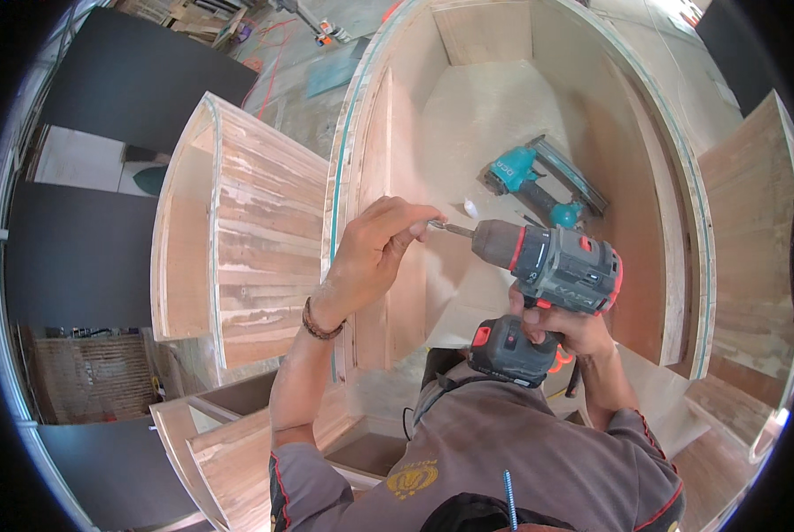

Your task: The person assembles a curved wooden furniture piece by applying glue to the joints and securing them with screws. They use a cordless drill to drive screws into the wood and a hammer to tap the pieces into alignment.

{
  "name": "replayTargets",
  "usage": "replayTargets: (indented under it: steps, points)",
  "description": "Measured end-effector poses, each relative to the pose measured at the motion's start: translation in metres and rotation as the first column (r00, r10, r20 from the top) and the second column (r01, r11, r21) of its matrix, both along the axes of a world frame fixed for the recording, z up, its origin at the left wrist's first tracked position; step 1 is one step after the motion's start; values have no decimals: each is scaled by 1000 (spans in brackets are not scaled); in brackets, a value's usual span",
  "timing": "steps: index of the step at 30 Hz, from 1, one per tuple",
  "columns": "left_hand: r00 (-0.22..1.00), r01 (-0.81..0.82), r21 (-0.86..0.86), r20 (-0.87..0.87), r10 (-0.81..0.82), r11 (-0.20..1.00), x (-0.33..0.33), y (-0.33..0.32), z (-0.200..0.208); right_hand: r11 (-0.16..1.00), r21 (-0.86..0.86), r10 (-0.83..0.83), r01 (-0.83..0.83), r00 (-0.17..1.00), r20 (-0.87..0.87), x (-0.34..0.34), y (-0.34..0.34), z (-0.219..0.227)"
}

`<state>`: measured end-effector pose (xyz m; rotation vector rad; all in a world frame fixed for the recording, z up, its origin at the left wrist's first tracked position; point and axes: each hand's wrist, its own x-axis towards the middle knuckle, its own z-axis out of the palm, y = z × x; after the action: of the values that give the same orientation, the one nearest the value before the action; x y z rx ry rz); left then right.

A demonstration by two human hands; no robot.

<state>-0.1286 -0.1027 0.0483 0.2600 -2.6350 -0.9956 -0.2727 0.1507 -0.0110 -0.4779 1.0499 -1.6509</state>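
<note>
My right hand (574, 328) is wrapped round the handle of a black and red cordless drill (565, 266), whose battery block hangs below. The drill's bit (460, 230) points left, toward my left hand (370, 253). There the thumb and index finger pinch a small shiny metal piece (437, 223) at the bit's tip; it looks like a screw, but the fingers partly cover it. Both hands are over the near left part of a curved wooden cabinet shell (388, 160), close to its upright inner panel.
A teal nail gun (547, 182) lies inside the cabinet, beside a small white bottle (470, 208). Curved slatted wooden pieces stand to the left (268, 222) and right (747, 239). Dark panels (78, 257) line the far left. An orange cord (277, 66) runs across the floor.
</note>
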Motion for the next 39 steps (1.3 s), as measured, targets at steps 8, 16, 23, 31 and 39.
replayTargets:
  steps: [8,16,23,31,39]
  points:
    - [998,60,60,1,-60,996,-23,-35,-6,999,14,-51,50,997,61,-14,-24,-2]
    - [989,144,-68,41,-142,987,-50,-61,-6,987,141,-82,74,995,55,-36,-42,-4]
    - [952,306,-345,123,-281,887,-86,-106,-19,979,193,-89,71,992,89,-70,-76,-2]
    - [927,375,-449,207,-313,811,-172,-192,-34,973,225,-96,53,978,185,-140,-153,-8]
    - [787,461,-508,613,-70,728,-223,-250,-31,995,91,-2,-47,879,476,-167,-222,-47]
